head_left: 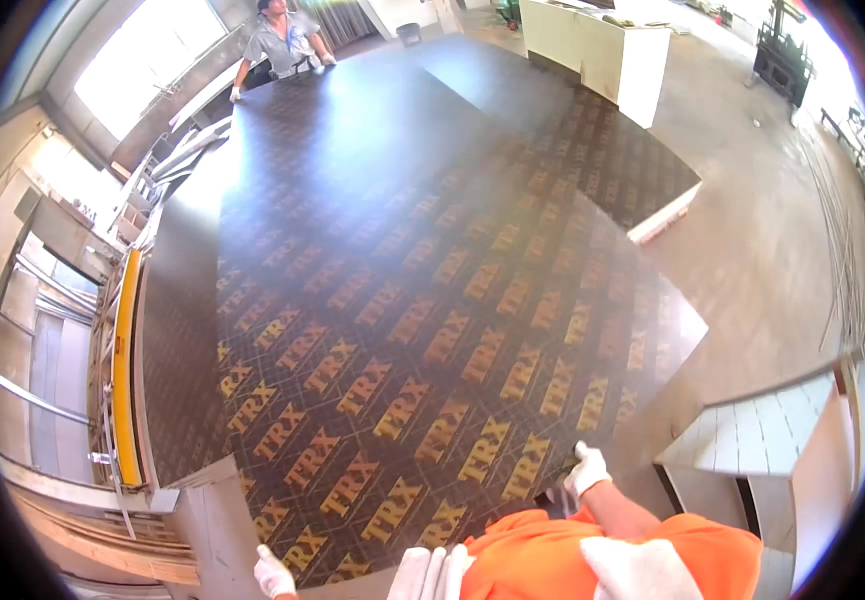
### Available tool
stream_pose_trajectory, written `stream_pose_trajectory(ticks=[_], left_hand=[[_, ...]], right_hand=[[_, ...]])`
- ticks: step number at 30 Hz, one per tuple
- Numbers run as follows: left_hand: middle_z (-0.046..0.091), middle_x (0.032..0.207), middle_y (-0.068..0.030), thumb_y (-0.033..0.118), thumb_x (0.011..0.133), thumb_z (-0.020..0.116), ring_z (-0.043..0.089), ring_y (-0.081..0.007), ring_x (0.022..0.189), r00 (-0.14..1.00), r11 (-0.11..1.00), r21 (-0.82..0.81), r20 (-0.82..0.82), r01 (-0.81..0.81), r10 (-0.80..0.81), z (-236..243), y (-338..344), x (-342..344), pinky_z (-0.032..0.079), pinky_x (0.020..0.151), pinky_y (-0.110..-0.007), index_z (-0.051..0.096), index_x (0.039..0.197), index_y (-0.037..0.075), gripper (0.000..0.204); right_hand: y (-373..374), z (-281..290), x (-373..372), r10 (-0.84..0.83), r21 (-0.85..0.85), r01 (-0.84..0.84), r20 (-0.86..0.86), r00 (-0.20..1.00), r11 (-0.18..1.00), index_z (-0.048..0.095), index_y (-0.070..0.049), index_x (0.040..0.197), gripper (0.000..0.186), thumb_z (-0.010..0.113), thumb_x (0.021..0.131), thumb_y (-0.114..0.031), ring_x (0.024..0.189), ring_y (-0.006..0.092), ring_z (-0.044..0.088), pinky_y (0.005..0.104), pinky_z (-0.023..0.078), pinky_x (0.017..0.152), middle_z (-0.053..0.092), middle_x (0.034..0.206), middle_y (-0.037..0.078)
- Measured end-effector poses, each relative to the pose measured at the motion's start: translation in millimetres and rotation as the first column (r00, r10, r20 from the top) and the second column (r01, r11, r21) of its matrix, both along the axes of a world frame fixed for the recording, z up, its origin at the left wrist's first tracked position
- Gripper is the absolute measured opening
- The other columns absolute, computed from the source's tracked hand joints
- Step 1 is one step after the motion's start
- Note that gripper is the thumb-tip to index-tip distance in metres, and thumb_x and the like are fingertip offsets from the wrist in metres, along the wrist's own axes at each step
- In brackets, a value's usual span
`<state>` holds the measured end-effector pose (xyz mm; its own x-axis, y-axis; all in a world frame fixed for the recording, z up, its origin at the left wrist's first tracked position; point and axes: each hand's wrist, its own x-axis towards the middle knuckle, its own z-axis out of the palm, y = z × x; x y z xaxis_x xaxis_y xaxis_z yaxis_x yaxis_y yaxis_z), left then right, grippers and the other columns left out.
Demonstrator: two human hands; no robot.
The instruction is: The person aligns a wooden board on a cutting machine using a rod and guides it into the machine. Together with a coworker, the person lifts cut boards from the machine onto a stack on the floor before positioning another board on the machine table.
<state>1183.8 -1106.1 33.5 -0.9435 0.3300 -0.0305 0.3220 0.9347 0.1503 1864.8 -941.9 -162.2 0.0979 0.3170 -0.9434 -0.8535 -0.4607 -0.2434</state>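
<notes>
A large dark-faced plywood panel, printed with repeated yellow lettering, stretches from my body to the far side. My left hand, in a white glove, grips its near left edge, fingers partly hidden at the picture's lower rim. On the near right edge, my gloved right hand is closed with the thumb side up; its fingers under the panel are hidden. At the far end a co-worker in a grey shirt has gloved hands at the panel's far edge. Beneath the panel, more dark sheet shows at the left.
A stack of dark sheets projects at the right, beside a cream cabinet. Yellow-railed machinery runs along the left. Near right stands a pale-topped bench. Long thin rods lie on the floor at far right.
</notes>
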Motion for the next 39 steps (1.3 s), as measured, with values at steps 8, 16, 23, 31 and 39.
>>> stream_pose_trajectory(ticks=[8, 16, 23, 31, 39], left_hand=[[0.079, 0.101, -0.0246, 0.073, 0.107, 0.022, 0.074, -0.0426, 0.1, 0.985, 0.915, -0.38, -0.05, 0.135, -0.166, 11.2, 1.8, -7.1, 0.057, 0.089, -0.052, 0.08, 0.108, 0.0, 0.093], [0.074, 0.119, -0.0303, 0.07, 0.102, 0.047, 0.067, -0.0492, 0.114, 0.913, 0.921, -0.24, 0.348, 0.306, -0.212, 7.1, 46.0, 1.1, 0.051, 0.099, -0.051, 0.073, 0.119, -0.007, 0.083], [0.064, 0.138, -0.0328, 0.069, 0.103, 0.047, 0.058, -0.0482, 0.132, 0.806, 0.917, -0.198, 0.563, 0.347, -0.184, -28.0, 38.5, -44.9, 0.044, 0.112, -0.049, 0.063, 0.137, -0.009, 0.087], [0.057, 0.148, -0.0323, 0.067, 0.105, 0.046, 0.053, -0.0477, 0.138, 0.745, 0.931, -0.048, 0.615, 0.362, -0.258, -54.2, 12.8, -66.3, 0.041, 0.117, -0.047, 0.052, 0.148, -0.01, 0.089], [0.063, 0.139, -0.0349, 0.073, 0.102, 0.047, 0.055, -0.0497, 0.134, 0.703, 0.907, -0.126, 0.678, 0.402, -0.217, -11.5, 40.3, -35.4, 0.042, 0.113, -0.047, 0.057, 0.14, -0.012, 0.093]], right_hand=[[-22.0, -42.7, -20.9, -0.006, -0.068, 0.003, -0.039, 0.999, 0.998, 0.062, -0.002, 0.131, 0.041, 0.064, 0.105, -0.034, 0.122, 0.0405, 0.061, 0.055, 0.042, 0.113, 0.067, 0.139, 0.018], [-48.3, -45.3, 7.0, -0.103, -0.066, 0.102, -0.013, 0.995, 0.993, 0.063, -0.005, 0.128, 0.036, 0.068, 0.104, -0.031, 0.117, 0.0369, 0.062, 0.0525, 0.045, 0.106, 0.07, 0.131, 0.015], [-62.1, 44.6, -17.5, -0.076, 0.012, 0.076, 0.302, 0.95, 0.997, 0.063, -0.01, 0.121, 0.032, 0.072, 0.102, -0.035, 0.096, 0.0248, 0.06, 0.0429, 0.05, 0.079, 0.07, 0.111, 0.008], [17.1, 223.7, -170.7, 0.553, -0.716, -0.47, 0.698, -0.455, 0.517, 0.045, 0.004, 0.151, 0.085, 0.079, 0.087, -0.04, 0.146, 0.0434, 0.043, 0.0499, 0.035, 0.122, 0.044, 0.159, 0.028], [-6.0, 178.9, -345.1, 0.334, -0.778, -0.4, 0.587, -0.737, 0.485, 0.037, 0.009, 0.157, 0.084, 0.06, 0.098, -0.046, 0.157, 0.0507, 0.022, 0.0604, 0.011, 0.131, 0.031, 0.166, 0.032]])
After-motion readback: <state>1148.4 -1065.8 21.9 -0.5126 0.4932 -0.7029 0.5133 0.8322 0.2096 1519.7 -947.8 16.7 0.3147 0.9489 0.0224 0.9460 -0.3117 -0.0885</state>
